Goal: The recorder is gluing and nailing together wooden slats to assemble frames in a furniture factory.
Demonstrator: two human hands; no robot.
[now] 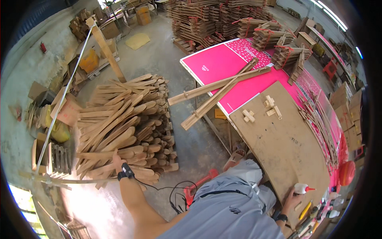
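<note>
My left hand (pixel 117 162) reaches out to the near side of a large pile of wooden slats (pixel 123 115) with rounded ends. Its fingers are closed around one wooden slat (pixel 99 170) at the pile's near edge, partly hidden from sight. By the brown board at lower right, my right hand (pixel 291 202) grips a white glue bottle (pixel 300 188) with a red tip, which lies tilted toward the right. Farther up the same board sit small wooden cross-shaped pieces (pixel 248 116). Two long wooden strips (pixel 223 93) cross each other over the pink table's edge.
The brown board (pixel 278 147) lies on the pink-topped table (pixel 211 67). Thin sticks (pixel 320 131) and several tools (pixel 306 227) line its right side. A red stool (pixel 195 193) and a black cable stand near my legs. Tied wood bundles (pixel 203 24) are stacked behind; a wooden post (pixel 105 49) rises beyond the pile.
</note>
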